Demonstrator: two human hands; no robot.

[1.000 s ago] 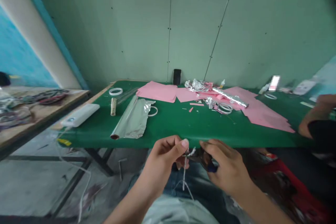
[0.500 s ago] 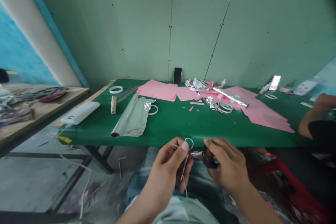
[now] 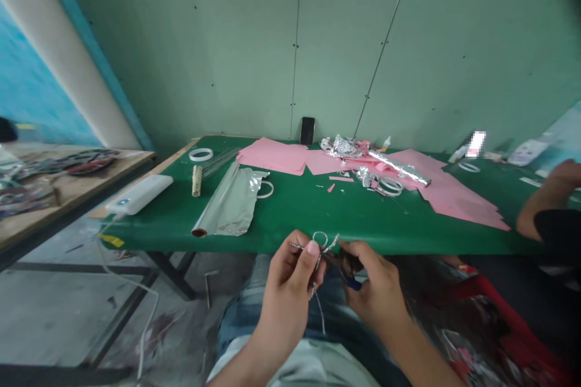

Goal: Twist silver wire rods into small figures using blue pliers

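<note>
My left hand (image 3: 295,272) pinches a foil-wrapped wire (image 3: 320,237) between thumb and fingers. The wire is bent into a small loop at the top, with a crinkled silvery end to its right and a thin bare tail hanging below. Close beside it on the right, my right hand (image 3: 379,290) is closed round a dark hand tool with a blue part (image 3: 353,283). The tool's metal front reaches toward the wire near my left fingertips; whether it is scissors or pliers, I cannot tell. Both hands are over my lap at the table's front edge.
On the green table (image 3: 290,211) lie a foil roll (image 3: 222,205), pink paper sheets (image 3: 272,154), crumpled foil (image 3: 342,146), tape rings (image 3: 200,155) and a white power bank (image 3: 140,195). A phone (image 3: 307,130) leans on the wall. Another person's arm (image 3: 542,199) is at right.
My right hand has moved left and slightly up, bringing the tool nearer the wire. The wire's crinkled end now points up to the right. My left hand has shifted slightly left.
</note>
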